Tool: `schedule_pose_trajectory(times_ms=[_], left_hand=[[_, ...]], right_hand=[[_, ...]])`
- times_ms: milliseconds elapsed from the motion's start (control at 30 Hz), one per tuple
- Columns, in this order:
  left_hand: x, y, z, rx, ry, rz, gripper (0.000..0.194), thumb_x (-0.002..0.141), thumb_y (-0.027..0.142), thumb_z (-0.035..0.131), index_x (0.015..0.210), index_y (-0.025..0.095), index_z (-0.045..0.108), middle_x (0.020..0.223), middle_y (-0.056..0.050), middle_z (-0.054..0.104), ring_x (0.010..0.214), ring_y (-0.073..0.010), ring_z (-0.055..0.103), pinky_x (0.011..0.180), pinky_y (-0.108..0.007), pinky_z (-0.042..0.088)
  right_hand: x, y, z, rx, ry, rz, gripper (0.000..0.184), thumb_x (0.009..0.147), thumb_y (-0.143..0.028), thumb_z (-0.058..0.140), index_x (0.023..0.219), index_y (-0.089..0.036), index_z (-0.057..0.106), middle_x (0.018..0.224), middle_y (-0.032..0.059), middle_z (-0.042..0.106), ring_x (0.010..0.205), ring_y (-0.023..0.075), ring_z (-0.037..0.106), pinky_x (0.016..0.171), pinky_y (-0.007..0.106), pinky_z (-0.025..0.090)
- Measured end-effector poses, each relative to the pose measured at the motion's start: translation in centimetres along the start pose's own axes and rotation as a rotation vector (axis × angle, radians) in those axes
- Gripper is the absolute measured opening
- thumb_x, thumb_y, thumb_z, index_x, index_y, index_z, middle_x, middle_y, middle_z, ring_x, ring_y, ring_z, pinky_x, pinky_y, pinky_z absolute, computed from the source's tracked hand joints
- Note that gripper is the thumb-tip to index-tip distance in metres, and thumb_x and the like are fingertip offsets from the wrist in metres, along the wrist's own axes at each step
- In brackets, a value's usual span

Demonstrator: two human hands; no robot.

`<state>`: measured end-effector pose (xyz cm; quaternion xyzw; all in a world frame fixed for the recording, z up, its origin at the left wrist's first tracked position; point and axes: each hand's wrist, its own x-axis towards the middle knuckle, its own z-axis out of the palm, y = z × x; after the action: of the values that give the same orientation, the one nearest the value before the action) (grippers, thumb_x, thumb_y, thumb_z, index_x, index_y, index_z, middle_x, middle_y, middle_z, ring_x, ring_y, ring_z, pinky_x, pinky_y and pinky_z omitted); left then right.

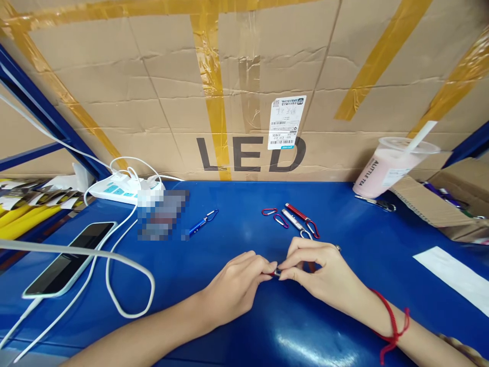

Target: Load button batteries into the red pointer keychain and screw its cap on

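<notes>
At the centre of the frame, the left hand [240, 280] and right hand [324, 270] pinch, fingertips nearly together, a small red-and-silver piece [276, 273], mostly hidden. If either pinch slipped, it might drop and roll across the glossy blue table [233, 219]. Taped cardboard [168, 122] marked LED fills the upper frame; a drink cup [376, 171] stands right.

Smooth, glossy tabletop [233, 209], creased matt cardboard [164, 117], shiny plastic tape [210, 61], red tube [296, 211] with metallic sheen.
</notes>
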<state>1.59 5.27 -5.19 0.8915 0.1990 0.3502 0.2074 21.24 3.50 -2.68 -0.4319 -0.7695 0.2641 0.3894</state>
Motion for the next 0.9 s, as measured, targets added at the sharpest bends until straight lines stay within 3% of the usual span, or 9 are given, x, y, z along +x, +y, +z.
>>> schedule_pose_trajectory(times_ms=[133,367,600,900], left_hand=[[0.0,-0.1,0.1,0.017,0.031,0.026,0.012,0.09,0.008,0.041,0.095,0.014,0.049,0.089,-0.005,0.063,0.075,-0.0133,0.056,0.069,-0.024,0.045],[0.4,-0.3,-0.4,0.058,-0.041,-0.017,0.021,0.091,0.011,0.042,0.11,0.016,0.051,0.098,-0.001,0.065,0.074,-0.0113,0.053,0.071,-0.023,0.043],[0.3,-0.7,-0.3,-0.005,-0.017,0.022,0.02,0.091,0.013,0.044,0.108,0.013,0.054,0.098,-0.005,0.065,0.085,-0.0115,0.058,0.077,-0.02,0.046],[0.2,0.5,-0.4,-0.153,-0.119,-0.214,0.018,0.091,0.013,0.041,0.106,0.019,0.05,0.096,-0.001,0.062,0.086,-0.0087,0.06,0.077,-0.016,0.046]], right_hand=[[0.1,-0.4,-0.1,0.089,-0.023,0.107,0.012,0.072,-0.024,0.068,0.063,-0.016,0.068,0.061,0.0009,0.056,0.049,0.0058,0.049,0.046,0.016,0.039],[0.4,0.6,-0.2,0.182,-0.104,0.263,0.015,0.073,-0.029,0.068,0.065,-0.016,0.069,0.065,0.0014,0.055,0.049,0.0053,0.048,0.047,0.018,0.039],[0.7,0.7,-0.8,0.191,-0.127,0.257,0.016,0.07,-0.032,0.071,0.068,-0.016,0.071,0.065,0.0018,0.056,0.051,0.0065,0.05,0.049,0.019,0.04],[0.6,0.9,-0.5,0.144,-0.14,0.154,0.006,0.071,-0.023,0.07,0.067,-0.017,0.071,0.067,0.0004,0.058,0.053,0.0055,0.051,0.052,0.017,0.04]])
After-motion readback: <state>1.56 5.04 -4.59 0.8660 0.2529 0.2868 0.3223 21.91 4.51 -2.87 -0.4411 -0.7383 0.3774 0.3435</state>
